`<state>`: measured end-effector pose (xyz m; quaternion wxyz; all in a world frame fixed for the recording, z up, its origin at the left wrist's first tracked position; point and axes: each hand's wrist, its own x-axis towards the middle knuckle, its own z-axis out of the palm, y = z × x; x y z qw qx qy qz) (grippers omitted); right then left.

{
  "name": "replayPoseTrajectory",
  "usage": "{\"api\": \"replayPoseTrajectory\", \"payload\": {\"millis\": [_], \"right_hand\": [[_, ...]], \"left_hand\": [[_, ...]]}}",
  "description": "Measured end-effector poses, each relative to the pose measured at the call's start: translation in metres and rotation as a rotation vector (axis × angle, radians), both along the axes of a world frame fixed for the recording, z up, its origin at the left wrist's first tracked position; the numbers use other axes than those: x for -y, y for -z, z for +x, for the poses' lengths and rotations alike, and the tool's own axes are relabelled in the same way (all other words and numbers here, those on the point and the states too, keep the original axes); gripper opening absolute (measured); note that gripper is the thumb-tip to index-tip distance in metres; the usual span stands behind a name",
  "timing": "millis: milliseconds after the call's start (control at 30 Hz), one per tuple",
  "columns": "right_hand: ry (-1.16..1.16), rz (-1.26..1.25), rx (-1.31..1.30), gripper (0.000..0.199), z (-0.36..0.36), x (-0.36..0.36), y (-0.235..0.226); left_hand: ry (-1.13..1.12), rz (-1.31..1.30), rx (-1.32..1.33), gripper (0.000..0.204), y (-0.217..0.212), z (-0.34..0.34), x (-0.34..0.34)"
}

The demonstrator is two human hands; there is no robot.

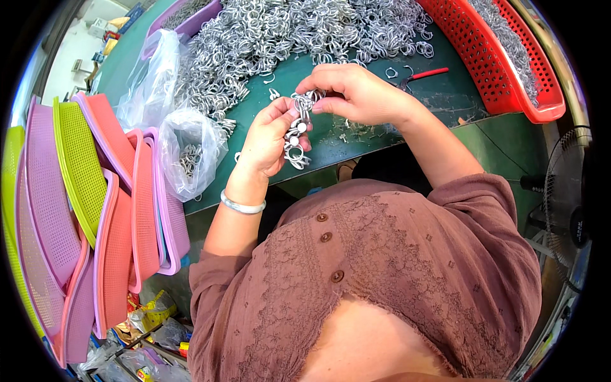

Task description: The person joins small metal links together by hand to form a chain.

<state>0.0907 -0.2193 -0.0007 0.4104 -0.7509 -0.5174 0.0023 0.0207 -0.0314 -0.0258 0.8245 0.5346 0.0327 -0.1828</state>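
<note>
Cluster of silver-grey rings (298, 135) is held by two bare hands above the near edge of a green table (455, 83). The left hand (270, 135) grasps it with thumb and curled fingers, its lower end dangling free; the right hand (356, 90) pinches the upper end between thumb and fingertips. Pale round pieces (301, 127) show among the rings. A light-coloured bangle (243, 204) circles the left wrist, and the worker wears a brown buttoned top (407, 254) at the near side of the table.

On the table's surface, just beyond the right wrist, lies a red-handled tool (428, 74) — beside it a loose ring (391, 73). Across the table's far half spreads a large heap of similar rings (273, 32). A red perforated basket (468, 57), filled with grey pieces, stands at the table's right end; a purple basket (198, 23) sits at its far left. Along the table's left edge slumps a clear plastic bag (207, 156) with rings inside. Off that same side stand stacked baskets (79, 159) — green, purple and pink — while a fan (563, 210) stands off the table's right side.
</note>
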Motion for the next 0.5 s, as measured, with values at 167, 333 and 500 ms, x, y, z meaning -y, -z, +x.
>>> {"api": "replayPoseTrajectory", "payload": {"millis": [167,333,500], "right_hand": [[-0.108,0.099,-0.338,0.030,-0.003,0.001,0.005],[-0.143,0.247,-0.578,0.031,-0.004,-0.004,0.020],[0.033,0.124,-0.500,0.020,-0.006,-0.007,0.017]], "left_hand": [[-0.007,-0.060,-0.052,0.015,-0.003,-0.001,0.003],[-0.009,-0.082,-0.066,0.018,-0.002,0.000,0.003],[-0.001,-0.152,-0.026,0.024,-0.003,-0.003,0.000]]}}
